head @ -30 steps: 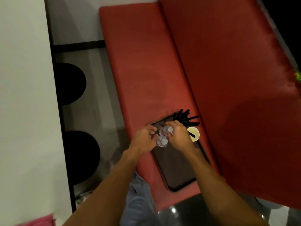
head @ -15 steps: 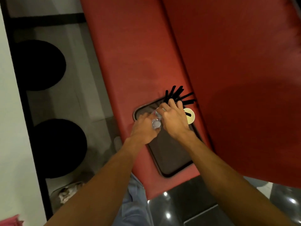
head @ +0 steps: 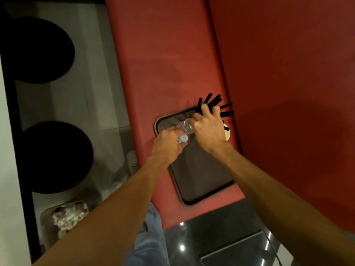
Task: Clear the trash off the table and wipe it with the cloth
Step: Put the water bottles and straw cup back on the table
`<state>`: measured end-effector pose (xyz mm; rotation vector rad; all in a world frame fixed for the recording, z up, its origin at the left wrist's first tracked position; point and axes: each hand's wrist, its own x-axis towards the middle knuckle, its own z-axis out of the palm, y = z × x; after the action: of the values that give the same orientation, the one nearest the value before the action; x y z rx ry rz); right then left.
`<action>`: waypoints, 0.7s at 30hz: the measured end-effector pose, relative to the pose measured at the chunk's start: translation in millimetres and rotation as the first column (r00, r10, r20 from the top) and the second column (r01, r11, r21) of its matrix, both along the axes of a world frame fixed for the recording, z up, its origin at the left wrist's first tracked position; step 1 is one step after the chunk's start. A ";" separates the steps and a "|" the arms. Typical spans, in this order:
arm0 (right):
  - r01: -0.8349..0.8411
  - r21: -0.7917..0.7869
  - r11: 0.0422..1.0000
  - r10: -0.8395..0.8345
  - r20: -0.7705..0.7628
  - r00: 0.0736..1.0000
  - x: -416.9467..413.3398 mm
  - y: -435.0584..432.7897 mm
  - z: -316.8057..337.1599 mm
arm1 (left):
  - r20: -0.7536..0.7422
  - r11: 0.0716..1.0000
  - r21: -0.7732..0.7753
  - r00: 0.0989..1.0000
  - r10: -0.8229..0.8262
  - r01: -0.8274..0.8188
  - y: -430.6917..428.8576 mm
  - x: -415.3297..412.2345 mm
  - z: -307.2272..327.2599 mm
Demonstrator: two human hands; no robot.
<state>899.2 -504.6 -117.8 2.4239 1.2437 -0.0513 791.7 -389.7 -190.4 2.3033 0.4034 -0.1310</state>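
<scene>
A: Hands?
B: Left hand (head: 169, 146) curled round a small capped bottle (head: 182, 138), white cap facing the camera. Right hand (head: 208, 131) holds a second bottle (head: 185, 125), clear, lying tilted at its thumb side
A: Where's that?
B: Both over the far end of the dark tray (head: 201, 179), which sits on the red bench seat (head: 163, 64). Whether the bottles touch each other, can't tell
A: Black stuff by the right hand?
B: Black sticks (head: 215, 100) fanned out past its fingertips; whether the fingers grip them, can't tell. Pale round lid (head: 227, 134) just beside the hand's outer edge, mostly hidden
A: Rest?
B: Bin (head: 45, 231) with crumpled paper (head: 69, 215) lower left on the floor, two black round stools (head: 55, 156) on the left, a shoe (head: 132, 162) near the bench edge, jeans (head: 151, 240) bottom centre
</scene>
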 end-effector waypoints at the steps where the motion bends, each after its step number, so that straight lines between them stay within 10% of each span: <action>1: 0.004 -0.012 1.000 -0.004 0.007 1.000 -0.6 0.1 -0.7 | 0.003 1.000 0.003 1.000 -0.005 0.005 -0.2 -0.8 1.6; 21: 0.051 0.104 0.993 -0.036 -0.134 0.990 -12.0 4.5 26.5 | 0.053 0.959 -0.240 0.984 0.168 -0.151 40.5 -34.2 64.8</action>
<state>887.1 -500.1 -91.3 2.5771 1.2805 -0.1637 757.5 -349.2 -125.6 2.0268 0.5069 -0.0134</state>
